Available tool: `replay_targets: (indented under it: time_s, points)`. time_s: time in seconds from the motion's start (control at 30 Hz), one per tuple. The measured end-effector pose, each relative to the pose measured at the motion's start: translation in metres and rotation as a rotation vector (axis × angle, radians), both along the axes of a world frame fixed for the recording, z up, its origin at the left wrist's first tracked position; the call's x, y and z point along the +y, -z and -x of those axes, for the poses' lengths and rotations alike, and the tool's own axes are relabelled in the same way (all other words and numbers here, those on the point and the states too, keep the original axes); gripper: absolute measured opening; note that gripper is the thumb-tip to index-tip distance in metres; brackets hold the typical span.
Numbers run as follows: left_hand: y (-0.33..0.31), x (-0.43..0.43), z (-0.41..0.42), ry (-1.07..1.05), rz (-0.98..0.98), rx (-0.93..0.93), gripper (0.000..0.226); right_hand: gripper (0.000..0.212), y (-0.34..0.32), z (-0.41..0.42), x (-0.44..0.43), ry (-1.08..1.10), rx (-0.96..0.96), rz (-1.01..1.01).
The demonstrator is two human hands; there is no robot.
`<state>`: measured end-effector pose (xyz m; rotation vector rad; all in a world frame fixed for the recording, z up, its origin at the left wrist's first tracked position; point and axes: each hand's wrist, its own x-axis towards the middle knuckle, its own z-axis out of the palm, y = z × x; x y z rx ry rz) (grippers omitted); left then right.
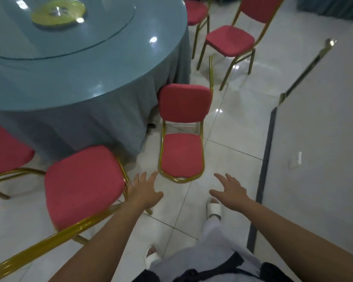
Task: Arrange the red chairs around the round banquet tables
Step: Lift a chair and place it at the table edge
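Red chair (182,129) lies tipped over on the tiled floor (228,159), directly ahead of the person and just beside the skirt of the round banquet table (80,78). Its long axis runs away from the viewer: the top of the backrest frame points toward the hands, while the seat pad is the far end and one gold leg sticks up beyond it. Left hand (146,191) and right hand (230,192) are both empty, fingers spread, palms down, held apart on either side of the near frame end. Neither touches the chair. The left fingertips appear slightly closer to the frame's near left corner; the right hand stands further off to the side.

Judgement: the coming move is a two-handed lift by the near frame end, pivoting the chair upright on its far legs. A second upright chair (84,186) stands touching or nearly touching the left forearm and may obstruct the swing.
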<state>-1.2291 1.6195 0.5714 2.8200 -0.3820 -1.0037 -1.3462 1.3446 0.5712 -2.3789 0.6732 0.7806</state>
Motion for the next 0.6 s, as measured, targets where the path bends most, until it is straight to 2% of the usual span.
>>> replay_targets:
  time_s: [0.13,0.27,0.43,0.53,0.6]
  points:
    - [0.027,-0.031,-0.015,-0.121,-0.051,0.098,0.082,0.077,0.022,-0.021,-0.06,-0.021,0.065,-0.015]
    - [0.057,-0.05,-0.031,-0.37,-0.114,0.168,0.095,0.081,0.051,-0.042,-0.119,-0.011,0.125,-0.038]
    - [0.111,-0.069,-0.059,-0.369,-0.168,0.138,0.081,0.083,0.111,-0.078,-0.167,-0.11,0.208,0.048]
    - [0.162,-0.081,-0.091,-0.319,-0.182,0.078,0.08,0.085,0.161,-0.106,-0.173,-0.251,0.216,0.062]
    - [0.201,-0.088,-0.109,-0.306,-0.233,0.102,0.08,0.086,0.198,-0.125,-0.17,-0.326,0.235,0.04]
